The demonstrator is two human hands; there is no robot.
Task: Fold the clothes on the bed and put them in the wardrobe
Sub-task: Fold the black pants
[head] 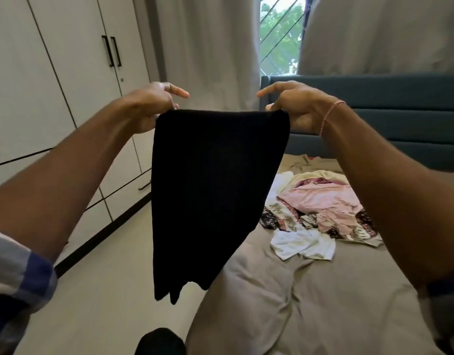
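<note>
A black ribbed garment (210, 190) hangs in the air in front of me, over the bed's left edge. My left hand (154, 103) pinches its top left corner and my right hand (295, 103) pinches its top right corner, with both index fingers pointing inward. The cloth drops straight down from that top edge. On the bed (323, 303) beyond lies a heap of unfolded clothes (320, 208): pink, white and patterned pieces. The white wardrobe (67, 80) stands on the left with its doors closed.
A teal headboard (400, 119) backs the bed. Beige curtains (210, 47) frame a window (279, 37) at the far wall. A strip of pale floor (103, 290) runs between wardrobe and bed. A dark object (159, 342) sits at the bottom edge.
</note>
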